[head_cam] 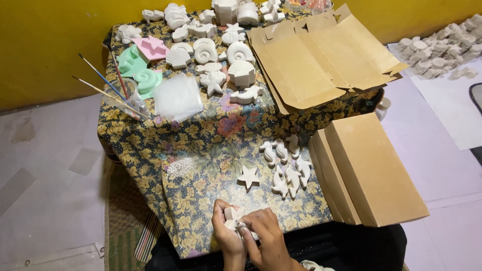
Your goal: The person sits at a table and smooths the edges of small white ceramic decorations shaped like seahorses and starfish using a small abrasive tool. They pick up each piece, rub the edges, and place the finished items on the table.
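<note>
Matt white plaster star on floral cloth (chalky-looking).

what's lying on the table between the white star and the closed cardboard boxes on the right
In the head view, a cluster of white seahorse casts lies between the white star and the closed cardboard boxes.

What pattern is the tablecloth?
The tablecloth is a dark floral print with yellow and pink flowers, shown in the head view.

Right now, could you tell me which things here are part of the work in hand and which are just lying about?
In hand:
left hand
right hand
white plaster piece
star
seahorse casts

Lying about:
flattened cardboard
closed boxes
brushes
coloured moulds
</note>
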